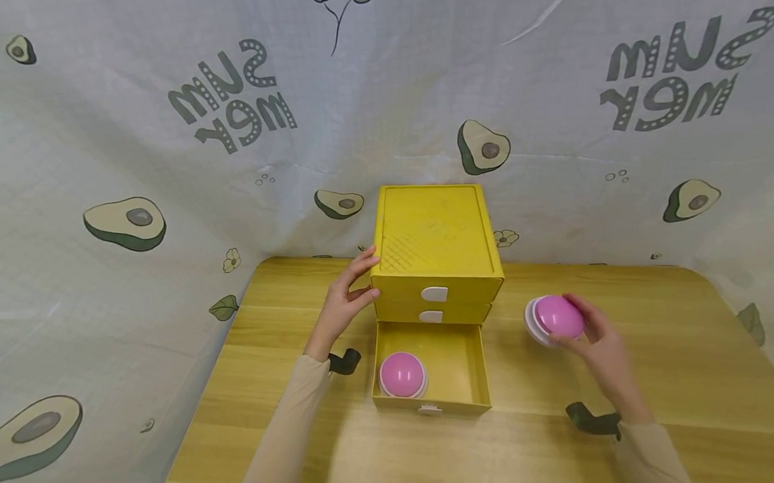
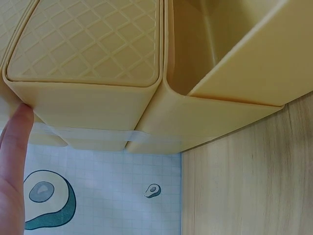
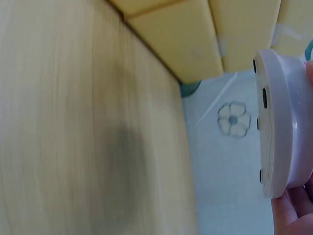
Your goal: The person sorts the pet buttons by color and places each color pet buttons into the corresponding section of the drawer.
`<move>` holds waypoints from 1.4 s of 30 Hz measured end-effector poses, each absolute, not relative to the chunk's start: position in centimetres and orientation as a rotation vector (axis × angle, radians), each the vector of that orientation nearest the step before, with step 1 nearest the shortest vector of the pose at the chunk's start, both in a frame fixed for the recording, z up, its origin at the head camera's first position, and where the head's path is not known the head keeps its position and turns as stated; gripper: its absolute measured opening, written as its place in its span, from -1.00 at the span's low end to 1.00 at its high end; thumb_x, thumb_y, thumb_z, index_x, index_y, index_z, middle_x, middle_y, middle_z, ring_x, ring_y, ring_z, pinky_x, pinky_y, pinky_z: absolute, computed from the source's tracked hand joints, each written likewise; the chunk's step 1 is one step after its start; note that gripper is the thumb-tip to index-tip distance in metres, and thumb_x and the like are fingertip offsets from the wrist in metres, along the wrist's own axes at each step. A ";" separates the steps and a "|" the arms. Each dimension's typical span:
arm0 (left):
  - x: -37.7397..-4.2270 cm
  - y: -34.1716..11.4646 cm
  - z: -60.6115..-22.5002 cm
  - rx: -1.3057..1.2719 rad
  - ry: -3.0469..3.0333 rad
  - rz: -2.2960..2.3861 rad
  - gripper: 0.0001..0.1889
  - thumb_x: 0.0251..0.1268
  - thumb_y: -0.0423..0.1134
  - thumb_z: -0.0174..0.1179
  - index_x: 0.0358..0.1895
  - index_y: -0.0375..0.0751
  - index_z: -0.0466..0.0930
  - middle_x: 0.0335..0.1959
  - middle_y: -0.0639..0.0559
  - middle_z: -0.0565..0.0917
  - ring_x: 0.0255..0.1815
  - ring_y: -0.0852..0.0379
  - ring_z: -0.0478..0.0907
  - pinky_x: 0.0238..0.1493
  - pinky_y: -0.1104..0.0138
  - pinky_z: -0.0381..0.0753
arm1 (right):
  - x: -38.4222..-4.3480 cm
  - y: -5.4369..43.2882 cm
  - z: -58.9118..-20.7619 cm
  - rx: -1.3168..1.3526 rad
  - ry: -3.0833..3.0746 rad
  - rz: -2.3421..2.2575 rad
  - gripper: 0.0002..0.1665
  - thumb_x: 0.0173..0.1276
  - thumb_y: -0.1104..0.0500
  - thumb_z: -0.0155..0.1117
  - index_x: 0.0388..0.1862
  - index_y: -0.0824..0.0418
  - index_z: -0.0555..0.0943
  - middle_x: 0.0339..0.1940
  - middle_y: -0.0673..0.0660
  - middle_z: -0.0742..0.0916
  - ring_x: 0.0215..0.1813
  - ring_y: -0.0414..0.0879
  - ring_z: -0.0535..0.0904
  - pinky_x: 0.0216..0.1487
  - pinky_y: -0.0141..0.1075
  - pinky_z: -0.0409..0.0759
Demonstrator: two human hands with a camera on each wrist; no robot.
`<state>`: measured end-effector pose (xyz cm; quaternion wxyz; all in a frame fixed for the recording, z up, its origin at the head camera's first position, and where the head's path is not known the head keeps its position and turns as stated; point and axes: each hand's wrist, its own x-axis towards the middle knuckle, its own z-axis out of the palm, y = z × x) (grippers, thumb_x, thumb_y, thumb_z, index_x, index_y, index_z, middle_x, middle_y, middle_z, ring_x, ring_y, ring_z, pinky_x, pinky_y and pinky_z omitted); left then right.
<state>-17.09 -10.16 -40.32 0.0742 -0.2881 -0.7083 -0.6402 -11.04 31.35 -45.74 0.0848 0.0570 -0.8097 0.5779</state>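
Observation:
A yellow drawer cabinet (image 1: 434,233) stands on the wooden table, its bottom drawer (image 1: 455,353) pulled out and the upper two closed. My left hand (image 1: 346,300) rests against the cabinet's left side near the front corner; in the left wrist view a finger (image 2: 17,142) touches the yellow wall. In the drawer's front left corner lies one pink dome with a white base (image 1: 402,374). Above the table, right of the cabinet, my right hand (image 1: 598,341) grips a second pink dome (image 1: 559,316), tilted. Its white base (image 3: 276,127) shows small dark spots underneath in the right wrist view.
A pale cloth (image 1: 382,114) printed with avocados and lettering hangs behind the table. The wooden tabletop (image 1: 515,436) extends to both sides of the cabinet. Dark wrist-camera mounts (image 1: 592,420) stick out by both wrists.

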 end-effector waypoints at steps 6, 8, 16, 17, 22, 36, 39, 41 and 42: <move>-17.1 -10.2 -40.4 -0.869 -2.124 -1.916 -0.51 0.25 -0.59 0.14 0.26 -0.46 0.32 0.45 -0.23 0.18 0.36 -0.20 0.24 0.09 0.01 0.51 | -9.4 28.8 -44.0 0.233 -2.410 1.827 -0.12 0.22 0.44 0.32 0.49 0.23 0.19 0.41 0.01 0.37 0.38 -0.32 0.21 0.14 -0.63 0.32; -17.1 -10.2 -40.4 -0.867 -2.122 -1.924 -0.51 0.25 -0.59 0.14 0.26 -0.46 0.32 0.45 -0.22 0.18 0.37 -0.19 0.24 0.09 0.01 0.51 | -9.0 28.0 -43.6 0.251 -2.437 1.822 -0.10 0.21 0.43 0.33 0.49 0.22 0.18 0.42 0.01 0.36 0.38 -0.33 0.20 0.15 -0.63 0.31; -17.1 -10.2 -40.3 -0.855 -2.127 -1.938 -0.51 0.25 -0.60 0.13 0.26 -0.48 0.32 0.45 -0.25 0.17 0.38 -0.18 0.22 0.11 0.02 0.50 | -8.1 25.1 -43.6 0.380 -2.438 1.850 -0.10 0.13 0.46 0.38 0.45 0.27 0.24 0.40 0.06 0.40 0.35 -0.39 0.23 0.21 -0.59 0.27; -17.1 -10.2 -40.3 -0.852 -2.130 -1.940 -0.51 0.25 -0.60 0.13 0.27 -0.48 0.32 0.45 -0.25 0.17 0.38 -0.18 0.22 0.12 0.02 0.50 | -8.1 24.7 -43.7 0.397 -2.434 1.860 -0.11 0.12 0.46 0.38 0.44 0.27 0.25 0.39 0.08 0.40 0.35 -0.38 0.23 0.22 -0.58 0.26; -17.0 -10.2 -40.2 -0.845 -2.136 -1.952 -0.50 0.26 -0.60 0.12 0.28 -0.47 0.32 0.46 -0.23 0.16 0.39 -0.15 0.21 0.13 0.03 0.49 | -7.8 22.6 -44.4 0.445 -2.418 1.909 -0.12 0.09 0.44 0.42 0.41 0.26 0.30 0.37 0.20 0.41 0.35 -0.36 0.26 0.25 -0.56 0.23; -17.0 -10.1 -40.4 -0.857 -2.126 -1.935 -0.51 0.25 -0.61 0.12 0.27 -0.49 0.32 0.45 -0.26 0.16 0.38 -0.19 0.21 0.12 0.02 0.50 | -7.6 19.2 -45.8 0.512 -2.361 1.941 -0.15 0.06 0.41 0.45 0.36 0.29 0.35 0.37 0.27 0.40 0.34 -0.37 0.27 0.29 -0.58 0.14; -17.0 -10.1 -40.4 -0.852 -2.130 -1.938 -0.51 0.25 -0.61 0.12 0.27 -0.49 0.32 0.45 -0.24 0.16 0.38 -0.17 0.21 0.12 0.02 0.50 | -7.7 18.9 -46.0 0.506 -2.362 1.929 -0.14 0.03 0.41 0.47 0.35 0.29 0.36 0.36 0.27 0.42 0.33 -0.38 0.28 0.29 -0.58 0.13; -17.0 -10.1 -40.4 -0.848 -2.131 -1.941 -0.51 0.25 -0.61 0.12 0.27 -0.49 0.32 0.46 -0.23 0.17 0.38 -0.16 0.22 0.12 0.01 0.50 | -7.7 18.7 -46.1 0.502 -2.377 1.918 -0.13 0.03 0.40 0.48 0.35 0.28 0.36 0.36 0.27 0.42 0.33 -0.40 0.27 0.29 -0.59 0.12; -17.0 -10.1 -40.4 -0.848 -2.132 -1.940 -0.51 0.25 -0.61 0.13 0.27 -0.49 0.32 0.46 -0.23 0.17 0.38 -0.16 0.22 0.12 0.01 0.50 | -7.8 18.6 -46.1 0.504 -2.382 1.915 -0.13 0.02 0.39 0.49 0.36 0.27 0.36 0.36 0.27 0.42 0.33 -0.40 0.27 0.29 -0.59 0.12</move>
